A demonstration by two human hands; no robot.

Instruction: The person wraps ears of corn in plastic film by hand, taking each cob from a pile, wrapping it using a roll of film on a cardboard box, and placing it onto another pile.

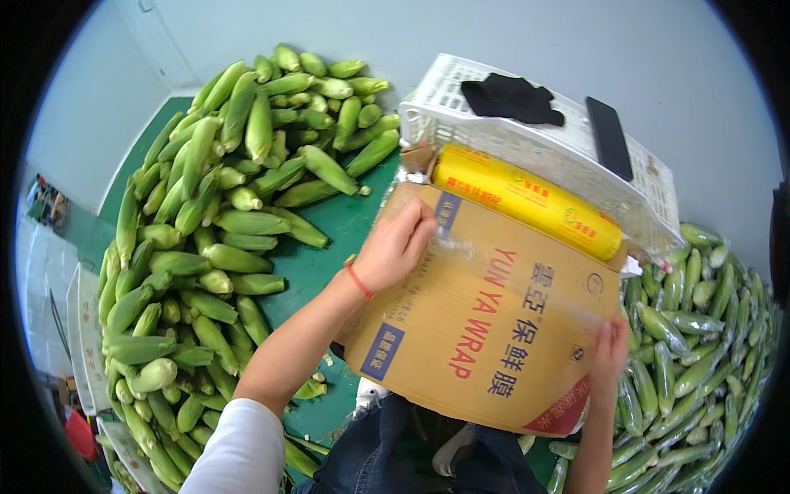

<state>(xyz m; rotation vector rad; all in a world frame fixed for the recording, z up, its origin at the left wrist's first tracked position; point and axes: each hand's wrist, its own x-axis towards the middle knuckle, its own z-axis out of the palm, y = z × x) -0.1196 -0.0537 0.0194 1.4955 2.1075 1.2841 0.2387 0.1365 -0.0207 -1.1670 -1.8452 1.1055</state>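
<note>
A brown cardboard panel [428, 321] with printed lettering lies tilted in front of me, above my knees. Along its far edge rests a yellow roll of plastic wrap [527, 198]. Over the panel's left part, my left hand [401, 239] is closed, fingers pinched together. My right hand [609, 350] is closed too, at the panel's right edge. Faint shiny streaks of clear film [568, 306] run across the cardboard between both hands. The film is so transparent that its outline barely shows.
A big heap of green corn cobs in husks [239, 222] covers the green table [317, 280] on the left. Film-wrapped cobs [691, 354] are piled at the right. Behind the roll stands a white plastic crate [444, 90], with a black cloth [512, 99] and a phone [609, 138] on it.
</note>
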